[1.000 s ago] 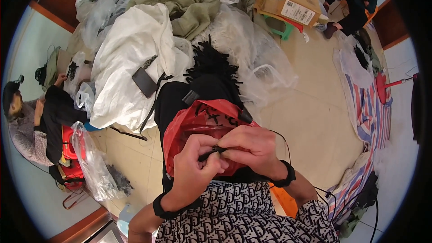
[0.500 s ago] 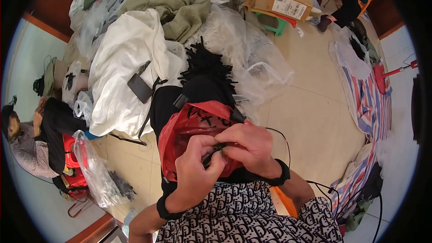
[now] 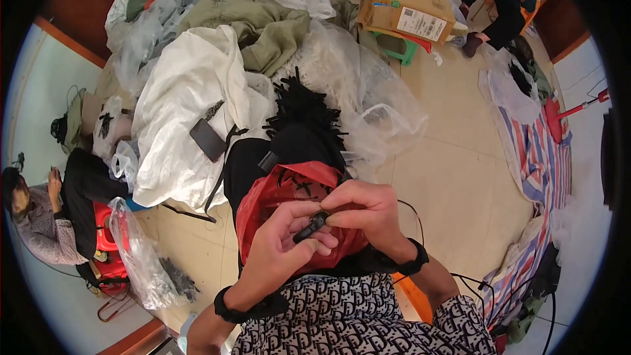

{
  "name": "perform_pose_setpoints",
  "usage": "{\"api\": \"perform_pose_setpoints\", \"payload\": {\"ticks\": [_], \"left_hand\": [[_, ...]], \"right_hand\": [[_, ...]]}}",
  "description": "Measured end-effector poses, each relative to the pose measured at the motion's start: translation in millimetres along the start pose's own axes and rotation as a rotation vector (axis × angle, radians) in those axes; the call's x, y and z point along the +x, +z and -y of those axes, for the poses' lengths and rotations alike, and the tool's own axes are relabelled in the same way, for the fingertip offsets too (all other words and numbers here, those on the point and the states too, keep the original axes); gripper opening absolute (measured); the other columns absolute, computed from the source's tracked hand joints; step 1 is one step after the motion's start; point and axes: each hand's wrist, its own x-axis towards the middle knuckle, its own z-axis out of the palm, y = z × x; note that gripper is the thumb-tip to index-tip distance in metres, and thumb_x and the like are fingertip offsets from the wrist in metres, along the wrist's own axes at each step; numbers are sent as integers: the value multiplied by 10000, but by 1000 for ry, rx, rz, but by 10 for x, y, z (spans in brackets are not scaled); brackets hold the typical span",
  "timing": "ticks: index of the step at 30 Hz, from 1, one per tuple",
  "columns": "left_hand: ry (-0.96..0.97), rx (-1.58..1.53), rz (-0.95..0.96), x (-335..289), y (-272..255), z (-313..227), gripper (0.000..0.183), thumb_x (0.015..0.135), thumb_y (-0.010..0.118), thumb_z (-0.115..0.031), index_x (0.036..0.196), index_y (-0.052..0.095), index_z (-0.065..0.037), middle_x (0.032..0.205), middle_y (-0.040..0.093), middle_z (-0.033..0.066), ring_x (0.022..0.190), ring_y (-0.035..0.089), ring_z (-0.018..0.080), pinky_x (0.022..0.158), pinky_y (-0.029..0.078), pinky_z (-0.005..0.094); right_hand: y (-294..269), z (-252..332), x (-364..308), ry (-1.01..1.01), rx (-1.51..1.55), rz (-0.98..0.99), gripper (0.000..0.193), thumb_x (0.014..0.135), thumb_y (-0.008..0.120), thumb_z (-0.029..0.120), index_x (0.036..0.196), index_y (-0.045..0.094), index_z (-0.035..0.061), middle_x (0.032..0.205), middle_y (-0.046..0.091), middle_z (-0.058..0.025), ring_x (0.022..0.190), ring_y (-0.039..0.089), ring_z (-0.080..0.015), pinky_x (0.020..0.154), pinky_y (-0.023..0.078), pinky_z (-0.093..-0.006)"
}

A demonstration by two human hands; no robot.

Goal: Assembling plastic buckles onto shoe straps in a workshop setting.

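Observation:
A small, narrow black piece (image 3: 311,226) lies across the fingers of my left hand (image 3: 277,235), the thumb below it. My right hand (image 3: 367,213) pinches at its upper end with thumb and fingertips. I cannot make out its exact kind. Under both hands, a red plastic bag (image 3: 253,207) lies crumpled on my lap, with dark thin pieces inside. Just beyond the bag is a heap of short black strips (image 3: 303,108) at my knees.
A white sack (image 3: 187,85) bears a dark phone (image 3: 208,140). Behind are olive cloth (image 3: 250,20) and clear plastic (image 3: 388,98). A cardboard box (image 3: 407,16) rests on a green stool (image 3: 404,52). Striped sheeting (image 3: 526,158) lies right; a seated person (image 3: 49,217) is left.
My hands have shifted slightly, and my left fingers have opened up, so more of the black piece shows. The view has moved a little.

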Motion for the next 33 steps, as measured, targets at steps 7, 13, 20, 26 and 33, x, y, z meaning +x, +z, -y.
{"api": "perform_pose_setpoints", "payload": {"ticks": [7,13,20,26,33], "left_hand": [[173,421,-74,-75,-28,85,325,797,491,33,1117,434,14,976,574,128,876,592,159,732,497,266],[361,468,-232,-57,61,139,332,773,558,3,1093,469,1,901,602,111,826,610,156,686,506,263],[381,693,-324,-34,118,127,318,727,582,5,1032,493,-3,844,591,124,732,616,180,612,496,252],[581,786,-426,103,30,253,193,699,535,58,874,536,-24,760,545,100,572,547,215,500,434,288],[433,713,-369,62,137,165,246,701,551,50,936,515,-13,822,532,106,599,573,188,516,466,277]], "right_hand": [[26,128,3,-323,-305,100,244,624,685,38,854,613,2,806,611,-93,682,602,-175,584,468,-233],[162,130,-8,-447,-476,-20,228,637,689,64,836,596,4,796,613,-93,685,608,-192,579,481,-253],[190,23,2,-273,-300,-56,135,663,652,43,780,606,-4,780,611,-94,694,605,-177,602,471,-241],[112,30,46,-177,-357,8,125,656,646,44,760,607,-12,758,603,-67,698,582,-139,585,451,-218],[139,65,68,311,140,-134,70,680,641,28,725,616,-18,682,603,-36,594,545,-74,536,421,-187]]}}
